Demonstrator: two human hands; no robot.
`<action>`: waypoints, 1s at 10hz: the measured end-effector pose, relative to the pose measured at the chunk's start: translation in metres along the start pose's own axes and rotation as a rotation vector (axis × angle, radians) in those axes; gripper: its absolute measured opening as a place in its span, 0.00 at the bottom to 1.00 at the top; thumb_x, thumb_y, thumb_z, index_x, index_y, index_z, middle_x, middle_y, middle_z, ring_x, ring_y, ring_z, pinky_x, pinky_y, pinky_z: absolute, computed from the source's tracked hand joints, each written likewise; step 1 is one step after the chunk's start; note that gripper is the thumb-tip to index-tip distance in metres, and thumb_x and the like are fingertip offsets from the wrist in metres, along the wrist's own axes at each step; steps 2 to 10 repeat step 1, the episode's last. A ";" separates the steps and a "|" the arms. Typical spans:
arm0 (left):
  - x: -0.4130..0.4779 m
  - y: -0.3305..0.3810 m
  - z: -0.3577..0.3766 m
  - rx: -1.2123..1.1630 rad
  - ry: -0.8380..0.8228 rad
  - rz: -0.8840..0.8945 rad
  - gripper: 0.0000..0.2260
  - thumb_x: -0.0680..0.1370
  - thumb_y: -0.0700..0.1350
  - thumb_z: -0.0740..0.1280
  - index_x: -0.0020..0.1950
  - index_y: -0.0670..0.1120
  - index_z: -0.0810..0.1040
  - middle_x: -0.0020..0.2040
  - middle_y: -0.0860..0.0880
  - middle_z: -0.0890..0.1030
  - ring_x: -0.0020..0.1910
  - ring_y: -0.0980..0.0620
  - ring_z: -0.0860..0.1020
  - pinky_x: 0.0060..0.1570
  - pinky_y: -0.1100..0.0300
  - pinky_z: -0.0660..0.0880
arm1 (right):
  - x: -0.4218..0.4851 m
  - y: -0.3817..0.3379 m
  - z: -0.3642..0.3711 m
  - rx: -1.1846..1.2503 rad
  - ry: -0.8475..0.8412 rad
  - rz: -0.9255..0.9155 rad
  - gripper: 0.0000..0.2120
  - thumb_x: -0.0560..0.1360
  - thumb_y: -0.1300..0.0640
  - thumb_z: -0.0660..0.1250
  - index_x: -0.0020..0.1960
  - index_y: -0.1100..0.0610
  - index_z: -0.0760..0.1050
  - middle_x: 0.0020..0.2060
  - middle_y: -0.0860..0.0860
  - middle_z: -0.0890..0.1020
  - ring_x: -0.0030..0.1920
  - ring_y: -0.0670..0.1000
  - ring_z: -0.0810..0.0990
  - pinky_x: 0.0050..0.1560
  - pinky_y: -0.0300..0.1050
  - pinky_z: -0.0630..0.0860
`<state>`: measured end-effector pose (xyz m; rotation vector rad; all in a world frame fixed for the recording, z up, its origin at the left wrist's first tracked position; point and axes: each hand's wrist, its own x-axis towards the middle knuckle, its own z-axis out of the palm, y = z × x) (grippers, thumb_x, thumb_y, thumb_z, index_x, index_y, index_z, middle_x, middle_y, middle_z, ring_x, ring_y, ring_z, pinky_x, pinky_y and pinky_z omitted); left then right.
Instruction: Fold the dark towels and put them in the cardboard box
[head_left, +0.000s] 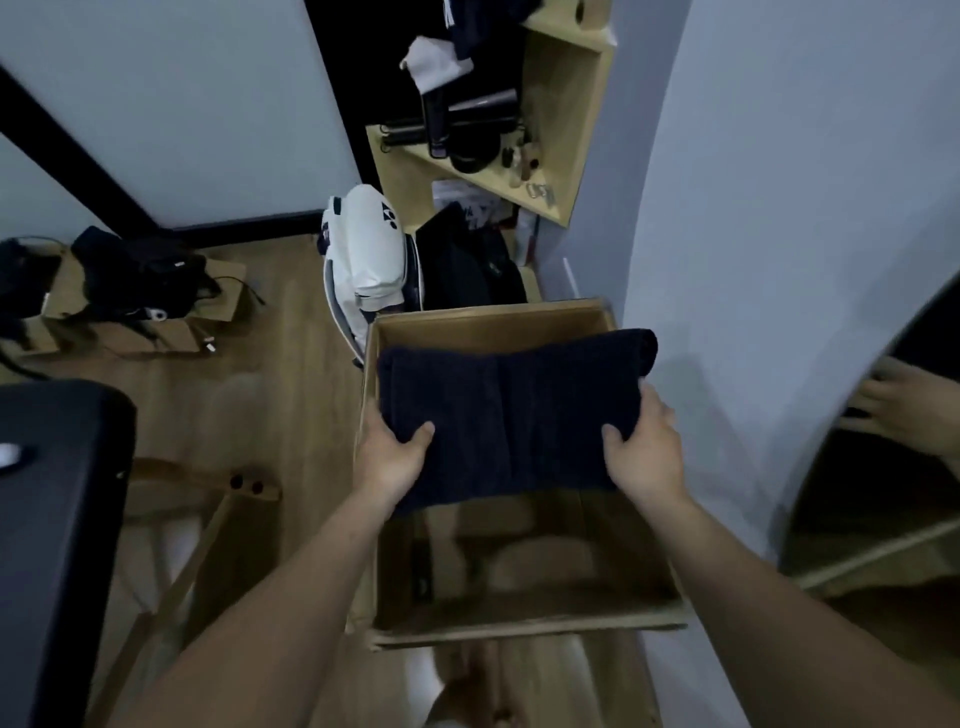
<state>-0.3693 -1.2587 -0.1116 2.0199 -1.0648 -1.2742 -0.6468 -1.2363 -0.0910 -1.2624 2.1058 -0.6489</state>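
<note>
Above the open cardboard box (483, 322), the left hand (392, 457) and right hand (647, 452) each pinch an end of the folded dark towel (514, 410), keeping it flat for lowering in.

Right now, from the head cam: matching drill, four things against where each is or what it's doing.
A: 1 dark towel; 2 cardboard box; 3 white bag; 4 left hand
B: a on the floor beyond the box; b held folded over the box; c grips the towel's left edge; d open, on the floor under the towel
Pairs: 1-b, 2-d, 3-a, 4-c
</note>
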 end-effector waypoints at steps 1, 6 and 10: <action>0.047 0.003 -0.009 0.255 0.086 -0.069 0.40 0.79 0.59 0.66 0.81 0.54 0.43 0.81 0.51 0.58 0.77 0.44 0.62 0.76 0.40 0.55 | 0.042 -0.001 0.014 -0.132 -0.070 0.151 0.37 0.76 0.50 0.67 0.79 0.49 0.52 0.73 0.55 0.64 0.70 0.59 0.69 0.67 0.54 0.71; 0.047 0.003 -0.009 0.255 0.086 -0.069 0.40 0.79 0.59 0.66 0.81 0.54 0.43 0.81 0.51 0.58 0.77 0.44 0.62 0.76 0.40 0.55 | 0.042 -0.001 0.014 -0.132 -0.070 0.151 0.37 0.76 0.50 0.67 0.79 0.49 0.52 0.73 0.55 0.64 0.70 0.59 0.69 0.67 0.54 0.71; 0.047 0.003 -0.009 0.255 0.086 -0.069 0.40 0.79 0.59 0.66 0.81 0.54 0.43 0.81 0.51 0.58 0.77 0.44 0.62 0.76 0.40 0.55 | 0.042 -0.001 0.014 -0.132 -0.070 0.151 0.37 0.76 0.50 0.67 0.79 0.49 0.52 0.73 0.55 0.64 0.70 0.59 0.69 0.67 0.54 0.71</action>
